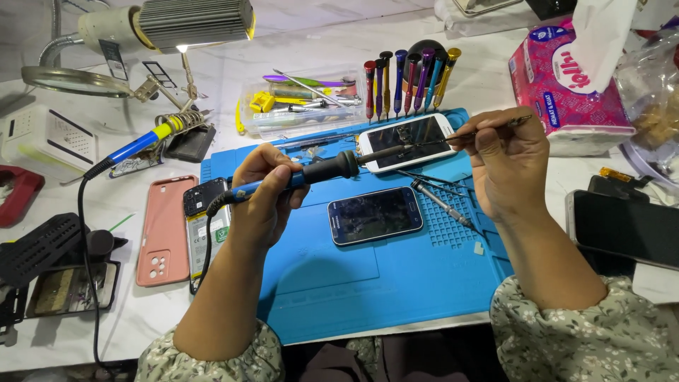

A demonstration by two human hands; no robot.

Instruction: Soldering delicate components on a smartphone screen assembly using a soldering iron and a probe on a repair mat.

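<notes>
My left hand [263, 194] grips a blue and black soldering iron [322, 170], its metal tip pointing right above the blue work mat [396, 276]. My right hand [506, 159] holds thin tweezers [488, 129], and their tips meet the iron's tip over a white phone [407, 140] lying screen up. A dark blue phone [373, 214] lies flat on the mat between my hands. An opened phone [205, 223] with its battery showing sits just left of my left hand, beside a pink phone case [164, 230].
A row of coloured screwdrivers [410, 78] stands behind the mat, next to a clear tool tray [304, 102]. A second soldering iron [145, 141] rests at left under a lamp [191, 25]. A tissue pack [566, 85] and a black phone [626, 226] lie right.
</notes>
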